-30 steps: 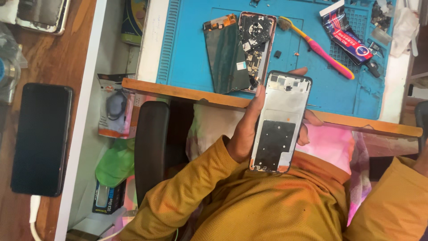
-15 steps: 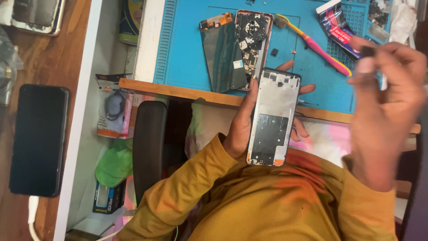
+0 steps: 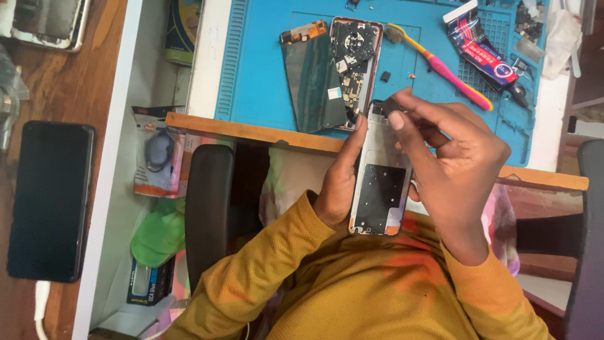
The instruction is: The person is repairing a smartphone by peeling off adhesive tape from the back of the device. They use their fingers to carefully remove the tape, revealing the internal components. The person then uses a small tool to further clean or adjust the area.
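Now phone frame (image 3: 379, 182) gripped by left hand (image 3: 340, 182); right hand (image 3: 456, 170) fingertips pinched at its top; frame best kept steady.

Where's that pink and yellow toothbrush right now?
In the head view, the toothbrush lies slanted on the blue mat, upper right, between the opened phone and the red tube.

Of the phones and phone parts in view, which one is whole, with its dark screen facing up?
The black phone on the wooden surface at far left; the others lie opened or stripped.
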